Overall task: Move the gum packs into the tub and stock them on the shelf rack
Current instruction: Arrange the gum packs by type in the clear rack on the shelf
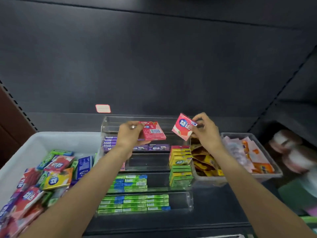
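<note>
Above clear tiered acrylic shelf rack (pixel 188 200): left hand (pixel 131 134) pinches flat red gum pack (pixel 153 132), barcode up; right hand (pixel 206 133) pinches pink-red gum pack (pixel 181 128), tilted. White plastic tub (pixel 56 140) at left holds mixed gum packs (pixel 51 176).

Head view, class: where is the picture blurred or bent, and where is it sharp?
Head view: sharpest at the red gum pack in the left hand, barcode readable; blurred at the right edge, on the pale rolls; wide-angle bending curves the white tub; dim, even light on the shelf back.
</note>
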Available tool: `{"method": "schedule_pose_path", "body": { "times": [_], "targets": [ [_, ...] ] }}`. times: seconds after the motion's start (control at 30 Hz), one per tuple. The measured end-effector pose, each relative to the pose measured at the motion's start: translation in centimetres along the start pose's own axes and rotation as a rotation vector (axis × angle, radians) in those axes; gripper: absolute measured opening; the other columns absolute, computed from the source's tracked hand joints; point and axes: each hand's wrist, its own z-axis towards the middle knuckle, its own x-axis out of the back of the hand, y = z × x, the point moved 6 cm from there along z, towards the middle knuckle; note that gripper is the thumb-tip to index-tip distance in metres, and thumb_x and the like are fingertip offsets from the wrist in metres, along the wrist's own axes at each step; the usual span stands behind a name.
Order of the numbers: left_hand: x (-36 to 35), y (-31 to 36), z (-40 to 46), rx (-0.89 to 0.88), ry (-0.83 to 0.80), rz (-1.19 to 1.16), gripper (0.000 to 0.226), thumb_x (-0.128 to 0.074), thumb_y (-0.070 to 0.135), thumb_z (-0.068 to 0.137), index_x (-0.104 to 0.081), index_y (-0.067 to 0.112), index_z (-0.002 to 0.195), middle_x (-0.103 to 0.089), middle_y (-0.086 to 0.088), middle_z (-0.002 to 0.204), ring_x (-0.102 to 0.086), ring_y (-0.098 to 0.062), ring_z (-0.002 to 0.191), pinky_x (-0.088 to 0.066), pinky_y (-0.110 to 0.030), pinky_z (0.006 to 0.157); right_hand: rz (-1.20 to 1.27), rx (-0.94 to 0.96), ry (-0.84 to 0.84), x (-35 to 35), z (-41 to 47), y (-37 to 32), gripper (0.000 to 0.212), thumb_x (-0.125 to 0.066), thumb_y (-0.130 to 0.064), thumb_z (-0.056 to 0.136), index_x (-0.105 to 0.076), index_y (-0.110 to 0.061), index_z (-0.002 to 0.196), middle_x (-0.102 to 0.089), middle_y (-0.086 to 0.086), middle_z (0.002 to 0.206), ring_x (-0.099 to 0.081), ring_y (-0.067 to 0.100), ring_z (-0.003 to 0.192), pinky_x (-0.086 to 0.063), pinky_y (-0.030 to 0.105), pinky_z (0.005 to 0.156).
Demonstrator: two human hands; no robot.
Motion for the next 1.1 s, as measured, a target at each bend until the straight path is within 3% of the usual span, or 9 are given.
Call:
{"method": "schedule_pose_path", "body": {
  "times": [0.17, 0.37, 0.67, 0.87, 0.97, 1.1],
  "targets": [
    [-0.9, -0.4, 0.5, 0.0, -0.005, 0.036, 0.016, -0.055, 0.016, 0.093, -0.054, 0.008, 0.107, -0.065, -0.012, 0.092, -0.067, -0.018, 0.074, -0.059, -0.031, 0.057, -0.118, 0.064, -0.15, -1.8, 1.4, 1.0, 0.011, -0.056, -0.015, 0.092, -0.048, -0.02, 0.098, -0.063, 0.008, 0.114, -0.061, 0.02, 0.108, -0.047, 0.016, 0.056],
    [-1.4, 0.1, 0.9, -0.006, -0.017, 0.036, 0.016, -0.054, 0.016, 0.093, -0.053, 0.009, 0.108, -0.065, -0.01, 0.088, -0.067, -0.015, 0.073, -0.058, -0.026, 0.052, -0.435, 0.184, -0.076, -2.3, 2.0, 0.5, 0.027, -0.062, -0.027, 0.089, -0.055, -0.018, 0.113, -0.057, 0.003, 0.12, -0.055, 0.015, 0.111, -0.044, 0.02, 0.077],
    [-1.5, 0.3, 1.0, -0.011, -0.036, 0.043, 0.018, -0.054, 0.016, 0.094, -0.052, 0.006, 0.11, -0.065, -0.01, 0.085, -0.067, -0.015, 0.07, -0.058, -0.027, 0.053, -0.368, 0.158, -0.149, -3.6, 2.3, 0.5, 0.029, -0.064, -0.025, 0.088, -0.056, -0.017, 0.115, -0.061, 0.003, 0.119, -0.057, 0.016, 0.112, -0.052, 0.023, 0.073],
    [-1.7, 0.1, 0.9, 0.0, -0.044, 0.045, 0.02, -0.054, 0.016, 0.094, -0.051, 0.008, 0.111, -0.065, -0.01, 0.088, -0.067, -0.016, 0.075, -0.059, -0.027, 0.056, -0.332, 0.168, -0.135, -3.5, 2.4, 0.8, 0.023, -0.063, -0.024, 0.088, -0.057, -0.014, 0.107, -0.064, 0.004, 0.113, -0.059, 0.014, 0.107, -0.048, 0.014, 0.063],
    [-1.8, 0.1, 0.8, 0.005, -0.056, 0.039, 0.017, -0.053, 0.016, 0.094, -0.052, 0.008, 0.11, -0.065, -0.009, 0.085, -0.067, -0.015, 0.072, -0.058, -0.025, 0.053, -0.435, 0.211, -0.132, -3.6, 2.3, 0.8, 0.024, -0.062, -0.024, 0.089, -0.057, -0.015, 0.111, -0.059, 0.004, 0.119, -0.054, 0.015, 0.113, -0.052, 0.023, 0.076],
    [-1.7, 0.3, 0.7, 0.002, -0.054, 0.03, 0.016, -0.053, 0.016, 0.094, -0.052, 0.008, 0.108, -0.065, -0.009, 0.084, -0.067, -0.015, 0.072, -0.058, -0.024, 0.052, -0.59, 0.314, -0.037, -2.9, 2.4, 0.0, 0.027, -0.063, -0.026, 0.088, -0.06, -0.015, 0.113, -0.055, 0.003, 0.119, -0.046, 0.015, 0.114, -0.044, 0.027, 0.089]
  ]
}}
